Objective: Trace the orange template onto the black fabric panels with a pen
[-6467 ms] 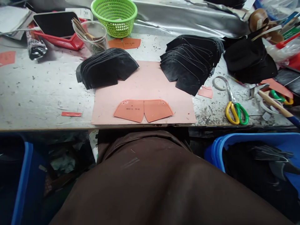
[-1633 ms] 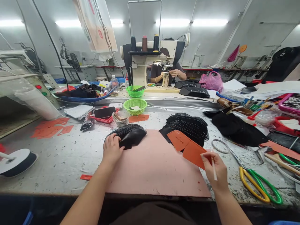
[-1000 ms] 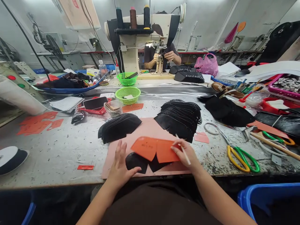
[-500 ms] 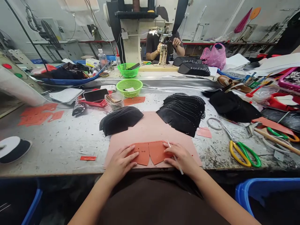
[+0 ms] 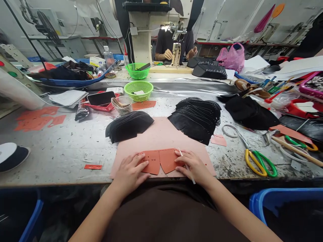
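Note:
An orange pattern template [image 5: 166, 160] with dark printed marks and a notch in its lower edge lies on a pink board [image 5: 158, 136] in front of me. My left hand [image 5: 132, 168] grips its left end, fingers over the surface and thumb near the lower corner. At the right end rest the fingertips of my right hand [image 5: 193, 164]. Between those fingers, slanting, is a thin white stick like a pen refill [image 5: 187, 166]. Beyond the template lie two fanned stacks of black cut pieces, one at left [image 5: 130, 125] and one at right [image 5: 196, 117].
Scissors [image 5: 259, 161] with yellow and green handles lie at right, near a black cap-like cloth [image 5: 249, 112]. Green baskets [image 5: 138, 90] and a phone [image 5: 101, 98] stand behind the left stack. Across the bench, a person [image 5: 174, 45] sits at a sewing machine [image 5: 176, 55].
My view has shifted slightly. Both hands stay on the template, and the white stick is still in my right hand. Across the bench, the other person's hands have moved lower and apart.

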Motion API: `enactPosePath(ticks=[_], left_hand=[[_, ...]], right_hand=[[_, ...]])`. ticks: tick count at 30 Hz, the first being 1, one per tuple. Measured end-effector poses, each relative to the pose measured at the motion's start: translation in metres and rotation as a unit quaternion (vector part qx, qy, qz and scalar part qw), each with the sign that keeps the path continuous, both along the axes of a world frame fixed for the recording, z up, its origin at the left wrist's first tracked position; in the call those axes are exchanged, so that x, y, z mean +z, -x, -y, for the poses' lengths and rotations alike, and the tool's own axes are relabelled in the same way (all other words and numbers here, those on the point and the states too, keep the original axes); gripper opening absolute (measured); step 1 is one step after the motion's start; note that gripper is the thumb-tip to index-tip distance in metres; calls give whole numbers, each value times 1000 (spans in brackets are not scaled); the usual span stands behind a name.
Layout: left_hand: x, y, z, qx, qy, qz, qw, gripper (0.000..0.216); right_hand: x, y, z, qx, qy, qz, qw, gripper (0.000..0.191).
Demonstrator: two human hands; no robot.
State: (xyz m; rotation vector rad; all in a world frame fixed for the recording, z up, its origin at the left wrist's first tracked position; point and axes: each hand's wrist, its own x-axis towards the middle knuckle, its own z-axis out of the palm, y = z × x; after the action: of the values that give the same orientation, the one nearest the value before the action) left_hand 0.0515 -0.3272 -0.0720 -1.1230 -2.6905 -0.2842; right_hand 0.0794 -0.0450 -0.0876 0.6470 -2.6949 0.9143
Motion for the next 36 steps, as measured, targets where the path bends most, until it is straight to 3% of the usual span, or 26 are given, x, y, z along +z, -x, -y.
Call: enactPosePath(ticks=[6, 13, 16, 22, 27, 30, 36], left_hand=[[-14, -17, -37, -82, 32, -98, 991, 53], [-29, -22, -42, -59, 6, -130, 990, 53], [-29, -21, -42, -59, 11, -130, 990, 53], [-38, -20, -42, -53, -8, -125, 991, 52], [-42, -18, -42, -52, -2, -112, 992, 52], [-39, -17, -41, -57, -3, -119, 991, 52], [-35, -15, -40, -69, 5, -127, 990, 48]], right_hand=[[4, 0, 2, 0, -12, 8, 1000, 18], [7, -1, 2, 4, -3, 46, 999, 16], [6, 4, -6, -1, 56, 75, 996, 18], [14, 14, -28, -176, 236, 62, 954, 36], [17, 14, -25, -190, 303, 84, 930, 43], [14, 17, -16, -161, 276, 121, 940, 35], [22, 32, 0, -101, 99, 134, 981, 22]])
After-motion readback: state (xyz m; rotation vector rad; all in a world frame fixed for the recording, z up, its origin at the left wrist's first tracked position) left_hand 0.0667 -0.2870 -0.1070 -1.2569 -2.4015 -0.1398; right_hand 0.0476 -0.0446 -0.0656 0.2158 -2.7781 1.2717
